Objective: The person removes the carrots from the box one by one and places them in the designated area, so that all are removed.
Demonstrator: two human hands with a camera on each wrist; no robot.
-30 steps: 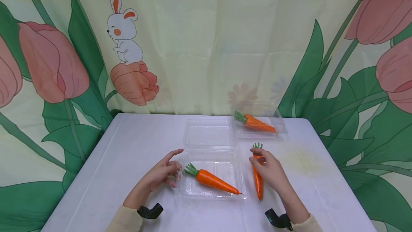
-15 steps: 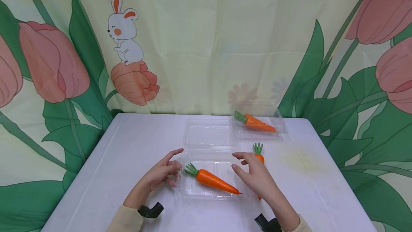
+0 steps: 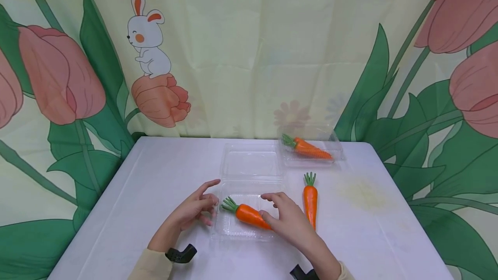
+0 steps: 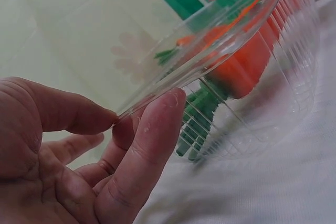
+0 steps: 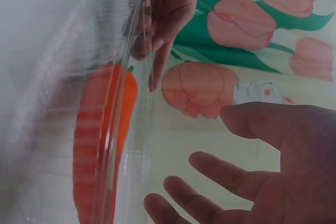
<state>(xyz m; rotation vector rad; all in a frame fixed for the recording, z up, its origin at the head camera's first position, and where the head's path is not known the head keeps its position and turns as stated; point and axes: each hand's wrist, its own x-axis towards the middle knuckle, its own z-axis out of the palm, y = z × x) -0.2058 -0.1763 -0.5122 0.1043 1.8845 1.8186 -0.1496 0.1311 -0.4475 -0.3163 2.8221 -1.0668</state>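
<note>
In the head view an unlidded clear plastic clamshell box (image 3: 227, 230) lies at the middle of the table, its lid (image 3: 253, 161) folded back flat. One orange carrot (image 3: 247, 216) with green stem stubs rests inside, its tip hidden by my right hand. My left hand (image 3: 193, 209) pinches the box's left rim between thumb and finger, as the left wrist view shows close up. Over the box's right part hovers my right hand (image 3: 289, 218), fingers spread and holding nothing. A second carrot (image 3: 310, 200) lies on the cloth right of the box, its lower end behind that hand.
At the back right, a closed clear box (image 3: 337, 152) contains another carrot (image 3: 311, 148). A white cloth (image 3: 369, 228) covers the table. Behind its far edge hangs a curtain (image 3: 229, 55) printed with tulips and a rabbit.
My right hand has come off the carrot on the cloth and moved left over the box, uncovering most of that carrot. The left hand keeps its place at the rim.
</note>
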